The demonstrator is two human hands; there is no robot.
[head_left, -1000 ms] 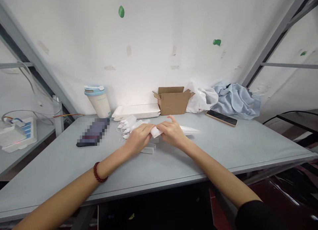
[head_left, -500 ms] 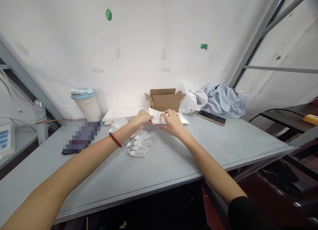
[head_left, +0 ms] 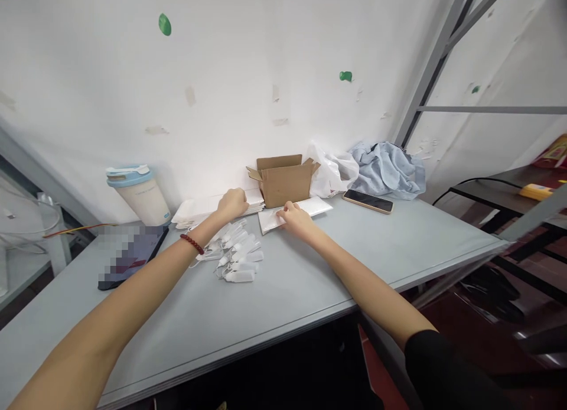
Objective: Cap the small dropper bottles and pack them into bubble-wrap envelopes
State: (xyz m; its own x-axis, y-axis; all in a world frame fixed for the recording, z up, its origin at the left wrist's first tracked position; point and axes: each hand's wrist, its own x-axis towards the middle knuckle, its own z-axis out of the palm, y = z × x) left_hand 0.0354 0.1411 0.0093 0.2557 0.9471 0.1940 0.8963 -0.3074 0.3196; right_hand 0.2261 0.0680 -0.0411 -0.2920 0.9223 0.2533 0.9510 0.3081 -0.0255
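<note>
My left hand (head_left: 232,202), with a red bead bracelet on its wrist, rests curled on a stack of flat white bags (head_left: 195,209) by the wall. My right hand (head_left: 296,218) presses on a white padded bag (head_left: 310,208) lying flat on the grey table (head_left: 310,268), just in front of an open cardboard box (head_left: 283,181). Between my arms lies a pile of several small white bottles with caps (head_left: 237,256). Whether the left fingers grip a bag is hidden.
A lidded cup (head_left: 139,192) stands at the back left, next to a dark blurred device (head_left: 126,253). A phone (head_left: 367,201), a white plastic bag (head_left: 332,172) and blue cloth (head_left: 387,169) lie at the back right. The table edge runs near me.
Both hands held a white bag together above the table; the bag now lies flat before the box under my right hand, and my left hand has moved to the stack of bags.
</note>
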